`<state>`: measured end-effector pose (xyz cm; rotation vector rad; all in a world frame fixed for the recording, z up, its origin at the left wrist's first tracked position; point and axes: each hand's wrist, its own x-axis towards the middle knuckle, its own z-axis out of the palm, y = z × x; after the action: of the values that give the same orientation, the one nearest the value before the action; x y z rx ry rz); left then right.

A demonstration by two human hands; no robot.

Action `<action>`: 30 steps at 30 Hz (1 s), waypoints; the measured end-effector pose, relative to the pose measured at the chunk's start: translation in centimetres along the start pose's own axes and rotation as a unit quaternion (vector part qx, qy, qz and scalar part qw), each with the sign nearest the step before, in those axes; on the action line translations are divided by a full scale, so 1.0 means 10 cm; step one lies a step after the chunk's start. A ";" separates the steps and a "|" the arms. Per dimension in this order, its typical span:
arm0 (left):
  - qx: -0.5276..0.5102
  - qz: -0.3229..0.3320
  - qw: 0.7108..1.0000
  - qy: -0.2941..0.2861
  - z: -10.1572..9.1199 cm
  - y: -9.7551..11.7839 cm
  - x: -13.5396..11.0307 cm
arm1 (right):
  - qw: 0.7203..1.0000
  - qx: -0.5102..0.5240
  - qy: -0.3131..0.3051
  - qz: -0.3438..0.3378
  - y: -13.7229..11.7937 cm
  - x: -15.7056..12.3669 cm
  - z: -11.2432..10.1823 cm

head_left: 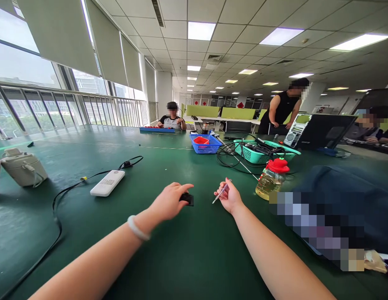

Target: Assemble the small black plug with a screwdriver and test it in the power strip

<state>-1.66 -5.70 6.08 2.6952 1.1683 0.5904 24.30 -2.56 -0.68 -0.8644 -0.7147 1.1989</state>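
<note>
My left hand, with a pale band at the wrist, is curled at a small black block-like object. The thumb overlaps this object and the index finger stretches out above it; the object's exact kind is unclear. Across a short gap, my right hand is closed around a slim, light-coloured pen, its tip slanting down to the left. Both hands are over the green table.
To the left lie a white power bank, a black cable and a beige case. Ahead stand a blue basket and a green basket with cables. A red-lidded jar and a dark bag are at right. Several people are beyond.
</note>
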 end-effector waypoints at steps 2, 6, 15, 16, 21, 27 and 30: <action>-0.005 -0.012 1.000 -0.005 0.21 0.05 0.21 | 1.000 0.012 -0.003 0.006 -0.01 -0.01 0.00; -0.018 -0.038 0.999 -0.019 0.48 -0.02 0.38 | 1.000 0.027 -0.010 0.012 -0.03 -0.03 0.02; -0.116 -0.074 0.990 -0.008 0.64 -0.23 0.32 | 0.994 -0.058 -0.079 -0.043 -0.04 -0.16 0.10; -0.109 -0.071 0.991 0.001 0.65 -0.23 0.33 | 0.993 -0.070 -0.077 -0.056 -0.04 -0.19 0.12; -0.083 -0.078 0.993 0.013 0.68 -0.24 0.34 | 0.952 -0.218 -0.065 -0.205 -0.13 -0.44 0.28; -0.079 -0.083 0.993 0.010 0.71 -0.26 0.34 | 0.788 -0.467 -0.192 -0.353 -0.21 -0.68 0.43; -0.066 -0.079 0.995 0.010 0.72 -0.25 0.33 | 0.741 -0.513 -0.217 -0.376 -0.19 -0.67 0.42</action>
<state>1.59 -1.42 -0.19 2.4644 1.2845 0.6465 20.11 -8.55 2.94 -0.9913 -1.9946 0.1487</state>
